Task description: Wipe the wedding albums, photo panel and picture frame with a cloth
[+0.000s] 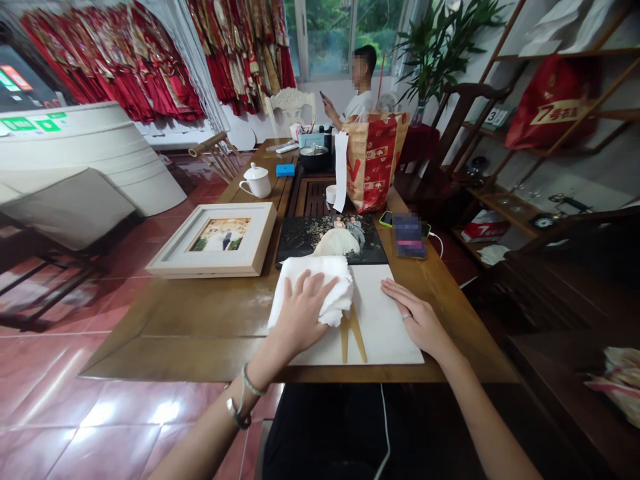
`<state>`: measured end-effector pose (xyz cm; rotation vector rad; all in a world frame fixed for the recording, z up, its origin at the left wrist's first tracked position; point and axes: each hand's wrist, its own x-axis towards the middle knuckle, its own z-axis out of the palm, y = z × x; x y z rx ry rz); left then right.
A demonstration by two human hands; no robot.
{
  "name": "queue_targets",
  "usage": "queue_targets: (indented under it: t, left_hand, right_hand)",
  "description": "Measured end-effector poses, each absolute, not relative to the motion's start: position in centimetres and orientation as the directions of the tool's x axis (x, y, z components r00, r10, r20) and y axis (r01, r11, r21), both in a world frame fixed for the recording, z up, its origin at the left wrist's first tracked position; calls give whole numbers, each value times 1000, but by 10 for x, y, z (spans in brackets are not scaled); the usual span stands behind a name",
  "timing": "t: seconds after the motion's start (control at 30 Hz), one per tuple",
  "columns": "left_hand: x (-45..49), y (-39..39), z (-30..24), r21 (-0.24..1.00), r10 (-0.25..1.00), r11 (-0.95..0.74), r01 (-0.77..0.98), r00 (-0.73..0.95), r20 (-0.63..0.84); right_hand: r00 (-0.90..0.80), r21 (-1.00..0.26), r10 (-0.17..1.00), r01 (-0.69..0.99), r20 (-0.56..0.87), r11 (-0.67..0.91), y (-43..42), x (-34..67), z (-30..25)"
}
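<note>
My left hand presses on a folded white cloth, its fingers apart and bent into the fabric. Under the cloth lies a flat white board at the table's front edge. Two tan strips come out from beneath the cloth in an inverted V on the board. My right hand, a ring on one finger, rests stretched out on the board's right edge and holds nothing. Just beyond the board is a wedding photo panel, partly covered by the cloth. A framed photo lies to the left.
Farther back on the wooden table stand a white lidded mug, a blue box and a red-and-tan paper bag. A phone with a cable lies at right. A person sits at the far end.
</note>
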<state>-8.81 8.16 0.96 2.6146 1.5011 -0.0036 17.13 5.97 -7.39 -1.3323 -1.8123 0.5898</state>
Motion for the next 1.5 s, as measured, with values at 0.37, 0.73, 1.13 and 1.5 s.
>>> queue_targets:
  t: [0.37,0.73,1.13,1.5]
  left_hand:
    - [-76,46,7,139,857,-465,874,484,-176]
    - [-85,18,1,216,851,-470,856,505,-147]
    - [-72,76,-6,211,895,-425,880,443,-48]
    - [-84,9,-5,253,846,-484,838,522,-108]
  right_hand:
    - [-131,-754,926,546,353,365,61,172,-77]
    - [-123,-733,937,592,327,334,62,170,-74]
    - [-126,-720,941,615,314,323,63,170,-76]
    - [-126,-720,940,614,317,325,62,168,-74]
